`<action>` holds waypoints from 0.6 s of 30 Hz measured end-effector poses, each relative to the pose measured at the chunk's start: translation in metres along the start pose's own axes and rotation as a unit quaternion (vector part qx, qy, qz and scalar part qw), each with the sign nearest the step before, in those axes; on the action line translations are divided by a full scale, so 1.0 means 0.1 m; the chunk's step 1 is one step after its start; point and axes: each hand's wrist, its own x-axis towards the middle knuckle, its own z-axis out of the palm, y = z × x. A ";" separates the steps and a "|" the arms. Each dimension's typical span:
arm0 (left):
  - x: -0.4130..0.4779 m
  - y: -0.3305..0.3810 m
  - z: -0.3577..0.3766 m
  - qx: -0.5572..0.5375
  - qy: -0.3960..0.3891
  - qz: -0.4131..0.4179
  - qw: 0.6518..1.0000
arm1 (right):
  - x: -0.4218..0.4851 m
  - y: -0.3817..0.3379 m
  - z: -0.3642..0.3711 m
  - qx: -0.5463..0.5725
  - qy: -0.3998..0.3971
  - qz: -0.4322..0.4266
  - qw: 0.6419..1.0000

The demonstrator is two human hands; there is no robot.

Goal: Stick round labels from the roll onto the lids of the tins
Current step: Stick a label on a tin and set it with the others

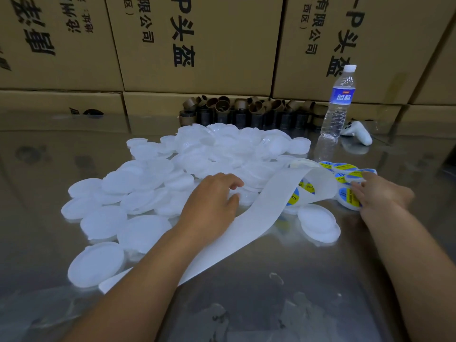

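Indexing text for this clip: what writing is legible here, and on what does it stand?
"P头盔": brown cardboard boxes, middle and right
"有限公司": same boxes
"(西区)": same boxes
"SOL…", "…STE": fragments only, on the round blue-and-yellow labels
Left box print and the clear plastic water bottle label: too blurred to read

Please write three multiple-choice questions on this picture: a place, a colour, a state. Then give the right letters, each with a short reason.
1. Where does the bottle stand?
A. behind the labelled lids
B. amid the plain lids
C. at the far left

2. Which colours do the labels show?
A. red, green
B. blue, yellow
C. black, white

3. How is the bottle?
A. lying
B. upright, capped
C. upright, uncapped

1 A: it stands rear right, by the controller.
2 B: seen beside the right hand.
3 B: its white cap is on.
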 end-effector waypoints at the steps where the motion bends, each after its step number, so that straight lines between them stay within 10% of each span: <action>1: -0.01 0.00 0.01 0.035 -0.024 0.019 0.999 | 0.00 -0.01 0.01 -0.016 0.002 0.000 1.000; 18: -0.03 0.04 -0.04 0.162 -0.035 0.009 0.986 | -0.38 0.04 0.23 -0.138 -0.035 -0.265 0.954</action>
